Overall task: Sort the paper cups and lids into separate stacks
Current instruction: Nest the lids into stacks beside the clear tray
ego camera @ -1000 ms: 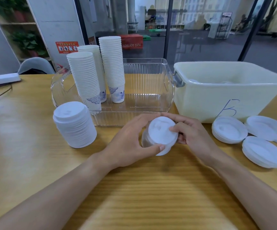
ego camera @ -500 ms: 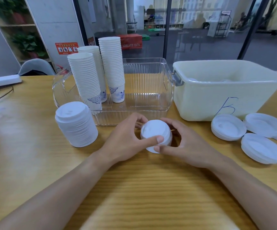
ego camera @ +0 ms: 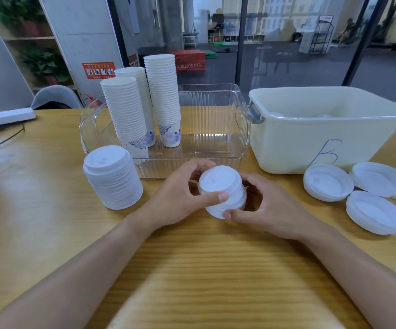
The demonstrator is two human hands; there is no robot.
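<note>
Three cup stacks (ego camera: 142, 108) stand in the clear bin (ego camera: 216, 129), while both hands, left (ego camera: 180, 198) and right (ego camera: 270, 210), clamp their grip on a small lid stack (ego camera: 221, 188).

Both bare forearms reach forward; the left hand (ego camera: 180, 198) and right hand (ego camera: 267, 207) meet, fingers curled in a shared grip.

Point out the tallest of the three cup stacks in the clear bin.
The rightmost cup stack, whose rim tops the other two. The middle stack behind is lower, and the front-left stack, nearest the lid pile, is lowest in view.
</note>
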